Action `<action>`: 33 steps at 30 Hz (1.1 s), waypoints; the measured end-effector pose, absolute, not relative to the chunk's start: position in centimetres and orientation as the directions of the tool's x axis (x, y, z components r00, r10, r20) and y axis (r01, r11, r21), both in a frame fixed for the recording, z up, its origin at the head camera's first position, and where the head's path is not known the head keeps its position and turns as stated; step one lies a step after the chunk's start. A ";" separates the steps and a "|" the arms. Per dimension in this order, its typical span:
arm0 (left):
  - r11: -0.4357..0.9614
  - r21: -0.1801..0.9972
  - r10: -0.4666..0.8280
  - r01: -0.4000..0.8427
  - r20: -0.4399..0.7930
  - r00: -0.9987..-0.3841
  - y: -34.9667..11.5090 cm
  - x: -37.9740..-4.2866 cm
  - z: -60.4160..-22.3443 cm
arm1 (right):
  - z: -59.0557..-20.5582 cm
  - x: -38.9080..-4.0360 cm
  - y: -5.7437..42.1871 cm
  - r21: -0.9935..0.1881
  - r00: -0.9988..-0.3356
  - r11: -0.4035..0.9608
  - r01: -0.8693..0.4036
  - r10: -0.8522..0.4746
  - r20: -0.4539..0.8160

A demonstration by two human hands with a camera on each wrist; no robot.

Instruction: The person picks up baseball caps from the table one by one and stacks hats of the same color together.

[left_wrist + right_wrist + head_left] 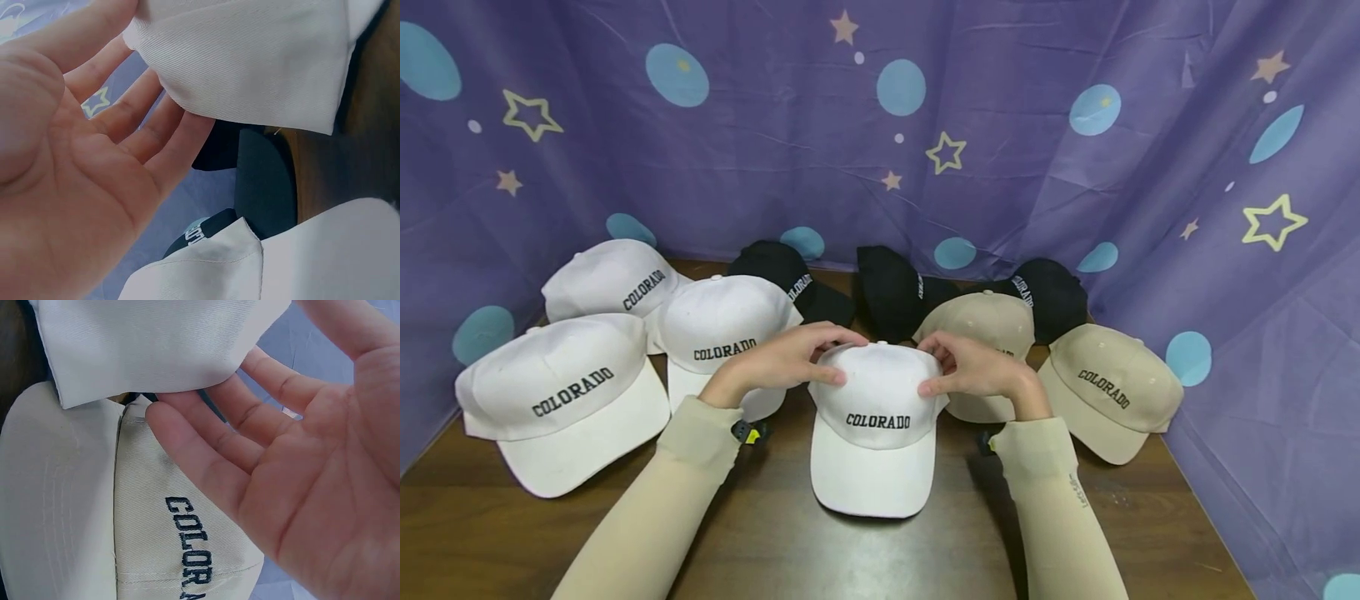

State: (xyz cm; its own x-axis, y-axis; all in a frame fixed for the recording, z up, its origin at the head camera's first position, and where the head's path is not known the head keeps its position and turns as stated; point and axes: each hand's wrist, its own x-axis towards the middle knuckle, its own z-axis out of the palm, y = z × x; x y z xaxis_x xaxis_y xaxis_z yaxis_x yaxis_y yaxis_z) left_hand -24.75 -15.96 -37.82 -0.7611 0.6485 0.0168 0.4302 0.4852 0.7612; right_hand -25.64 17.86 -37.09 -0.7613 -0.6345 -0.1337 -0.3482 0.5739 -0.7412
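A white baseball cap [878, 396] with black COLORADO lettering is in the middle of the head view, brim toward me. My left hand [782, 362] grips its crown from the left, thumb in front and fingers behind. On the other side my right hand [981, 367] holds the crown the same way. The left wrist view has the cap's side [250, 69] between thumb and fingers. In the right wrist view, the fingers [194, 434] reach under and behind the cap's edge [144, 350], close to a beige cap [162, 487].
Three other white caps, one at the front left [565, 400], stand on the wooden table [850, 567]. Three black caps, one in the middle [887, 292], line the back. Two beige caps, one at the far right [1105, 392], stand on the right. A purple curtain [790, 167] hangs behind.
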 end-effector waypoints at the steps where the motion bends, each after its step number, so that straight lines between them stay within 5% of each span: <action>1: 0.481 0.763 0.651 0.431 0.018 -0.759 -16.0 -24.8 -37.8 | -37.1 -25.7 17.9 -0.742 -0.760 0.570 -0.352 -0.637 -0.130; 16: 0.431 0.769 0.636 0.472 0.112 -0.764 -18.0 -25.0 -36.3 | -36.6 -25.5 18.3 -0.753 -0.740 0.515 -0.409 -0.670 -0.057; 26: 0.509 0.750 0.352 0.422 0.266 -0.897 -23.4 -24.2 -33.3 | -35.0 -24.7 18.1 -0.710 -0.791 0.522 -0.472 -0.607 0.079; 33: 0.618 0.705 0.172 0.348 0.311 -0.935 -27.1 -24.0 -32.9 | -33.9 -23.8 17.0 -0.690 -0.781 0.479 -0.542 -0.590 0.204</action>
